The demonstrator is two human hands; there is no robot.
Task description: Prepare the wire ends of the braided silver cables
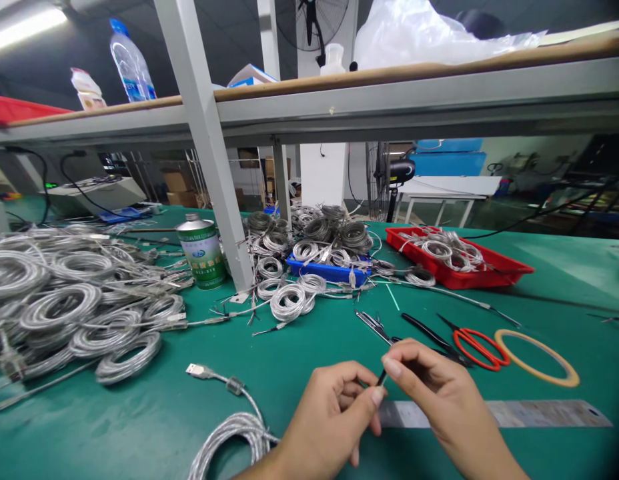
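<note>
My left hand [334,413] and my right hand [434,393] meet low in the view, right of centre. Between their fingertips is a thin black piece [382,379], pinched by the left thumb and fingers at its lower end and by the right fingertips at its upper end. A coiled clear cable [229,437] with a USB plug [199,371] lies to the left and runs behind my left wrist. Under my right hand a steel ruler [544,413] lies flat on the green table [289,353]; the hand covers part of it.
Many coiled cables [62,307] are heaped at left, beside a green can [202,253]. A blue tray [329,270] and a red tray [469,277] hold more coils. Red-handled scissors [482,350], black-handled pliers [432,337] and a tape ring [537,357] lie at right. A metal post [204,147] rises behind.
</note>
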